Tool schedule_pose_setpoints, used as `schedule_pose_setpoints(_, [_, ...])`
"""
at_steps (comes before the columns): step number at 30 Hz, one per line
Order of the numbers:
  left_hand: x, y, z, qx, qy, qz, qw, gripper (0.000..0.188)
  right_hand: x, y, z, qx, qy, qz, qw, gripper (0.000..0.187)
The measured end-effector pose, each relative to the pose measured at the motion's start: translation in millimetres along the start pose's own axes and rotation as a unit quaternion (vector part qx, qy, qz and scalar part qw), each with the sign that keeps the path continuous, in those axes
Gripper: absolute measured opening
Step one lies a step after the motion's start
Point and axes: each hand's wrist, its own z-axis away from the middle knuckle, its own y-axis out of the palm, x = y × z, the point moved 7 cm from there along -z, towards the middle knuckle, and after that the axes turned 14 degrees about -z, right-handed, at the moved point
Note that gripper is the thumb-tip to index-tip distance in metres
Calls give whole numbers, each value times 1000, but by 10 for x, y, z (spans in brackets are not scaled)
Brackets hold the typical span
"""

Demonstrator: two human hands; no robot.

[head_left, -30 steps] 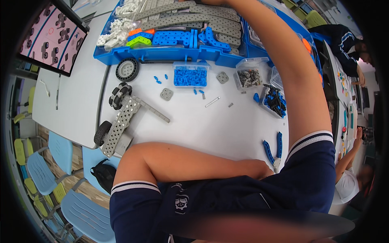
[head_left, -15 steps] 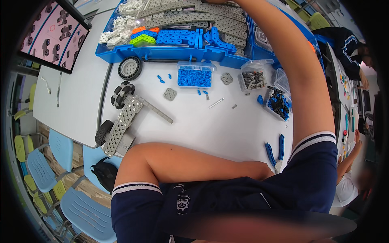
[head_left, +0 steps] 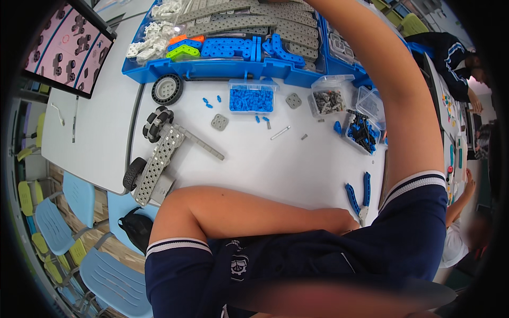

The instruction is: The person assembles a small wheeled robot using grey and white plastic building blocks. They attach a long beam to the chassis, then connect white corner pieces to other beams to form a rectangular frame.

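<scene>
My right arm stretches up to the far blue case (head_left: 212,71). Only a sliver of my right hand (head_left: 283,1) shows at the upper edge, over grey perforated beams (head_left: 238,24); its fingers are cut off. My left forearm lies across my front, and my left hand (head_left: 339,220) rests near the table's edge. Its fingers are hidden. Close beside it are blue-handled pliers (head_left: 363,199) with their handles spread. To the left stands a partly built grey frame (head_left: 161,167) with a black tyre (head_left: 134,174), a roller wheel (head_left: 157,123) and a bar jutting right.
Small clear boxes hold blue pins (head_left: 252,99), grey pieces (head_left: 328,102) and black-and-blue connectors (head_left: 363,135). A loose wheel (head_left: 167,89), square plates (head_left: 220,122), a shaft (head_left: 280,133) and pins lie on the white table. A screen (head_left: 69,47) stands far left; chairs (head_left: 114,281) are below it. People work at right.
The whole view has shifted slightly, so table items sit a little further left. My right arm stays stretched to the case, and my left hand keeps nearly the same place.
</scene>
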Motion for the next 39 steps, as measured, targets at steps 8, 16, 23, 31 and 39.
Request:
schedule_pose_setpoints(8, [-21, -25, 12, -10, 9, -7, 1000, 29, 3, -55, 12, 11, -19, 39, 999, 51])
schedule_pose_setpoints(16, [-7, 5, 2, 0, 10, -4, 1000, 29, 98, -277, 115, -26, -41, 32, 998, 41])
schedule_pose_setpoints(23, [-5, -5, 4, 2, -5, -12, 1000, 31, 124, -501, 160, -97, -2, -170, 981, 24])
schedule_pose_setpoints(31, [16, 27, -4, 6, -2, -21, 1000, 34, 203, -739, 149, -189, 18, -336, 922, 20])
schedule_pose_setpoints(39, [13, 39, -1, -5, 17, -25, 1000, 37, 838, -572, -67, -102, -6, -195, 975, 80])
